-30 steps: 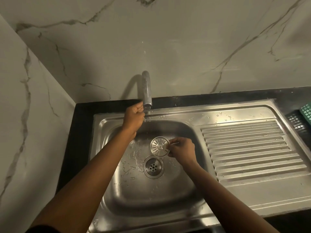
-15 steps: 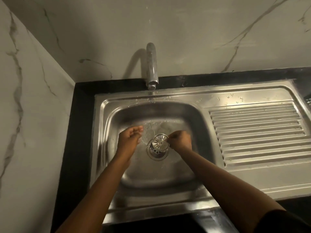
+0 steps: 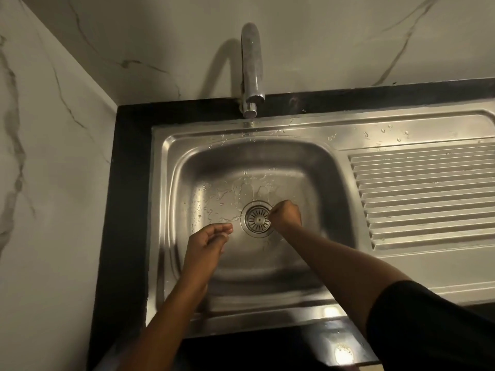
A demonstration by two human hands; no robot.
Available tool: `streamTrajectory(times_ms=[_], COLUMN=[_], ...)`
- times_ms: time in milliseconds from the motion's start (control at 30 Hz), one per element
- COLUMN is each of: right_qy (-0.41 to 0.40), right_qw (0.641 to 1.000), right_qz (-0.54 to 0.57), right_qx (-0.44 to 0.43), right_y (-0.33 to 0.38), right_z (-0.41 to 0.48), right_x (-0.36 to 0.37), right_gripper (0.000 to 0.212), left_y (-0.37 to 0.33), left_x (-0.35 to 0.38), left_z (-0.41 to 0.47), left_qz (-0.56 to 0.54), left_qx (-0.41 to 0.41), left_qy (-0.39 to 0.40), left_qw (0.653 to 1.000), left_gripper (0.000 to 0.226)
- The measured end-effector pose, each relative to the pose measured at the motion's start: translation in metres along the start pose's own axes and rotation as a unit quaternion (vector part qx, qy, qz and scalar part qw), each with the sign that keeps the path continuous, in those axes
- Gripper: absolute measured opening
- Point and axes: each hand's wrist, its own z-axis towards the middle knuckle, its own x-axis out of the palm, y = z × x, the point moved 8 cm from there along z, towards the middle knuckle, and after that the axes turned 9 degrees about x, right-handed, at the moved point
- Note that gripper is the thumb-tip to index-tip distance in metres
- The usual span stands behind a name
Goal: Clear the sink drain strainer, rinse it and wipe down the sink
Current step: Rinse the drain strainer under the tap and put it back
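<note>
My left hand (image 3: 209, 243) hangs over the basin at about 8 o'clock from the drain, its fingers loosely curled on nothing. Half a second ago it was level with the drain. My right hand (image 3: 287, 215) is at the strainer's 3 o'clock, fingers bunched, pinching its rim. The strainer (image 3: 258, 219), a round steel disc with radial slots, now lies flat in the drain of the wet sink (image 3: 241, 269); earlier it was tilted. The tap (image 3: 251, 65) stands at 12 o'clock.

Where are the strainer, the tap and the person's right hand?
strainer (image 3: 257, 219): head view, on its slotted middle.
tap (image 3: 251, 65): head view, on the spout.
right hand (image 3: 287, 214): head view, on the back of the hand.
</note>
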Motion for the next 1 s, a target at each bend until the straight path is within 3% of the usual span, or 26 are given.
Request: streamTrajectory(times_ms=[167, 400, 567, 1000], right_qy=[-0.012, -0.079, -0.075, -0.038], right_qw=[0.999, 0.976, 0.964, 0.981], right_qz=[-0.038, -0.152, -0.202, -0.08], right_qx=[-0.028, -0.131, -0.158, -0.171], right_y=[0.006, 0.021, 0.018, 0.021], right_z=[-0.002, -0.015, -0.021, -0.042], right_x=[0.001, -0.005, 0.0, -0.02], right_gripper=[0.012, 0.014, 0.022, 0.028], left_y=[0.001, -0.003, -0.005, -0.016], left_x=[-0.003, -0.005, -0.008, -0.007], left_z=[-0.009, -0.012, -0.013, -0.028], left_qz=[-0.002, -0.007, -0.012, 0.007], left_qx=[0.0, 0.006, 0.009, 0.027], left_qy=[-0.005, -0.004, 0.001, 0.009], left_qw=[1.0, 1.0, 1.0, 1.0], left_gripper=[0.023, 0.022, 0.022, 0.021])
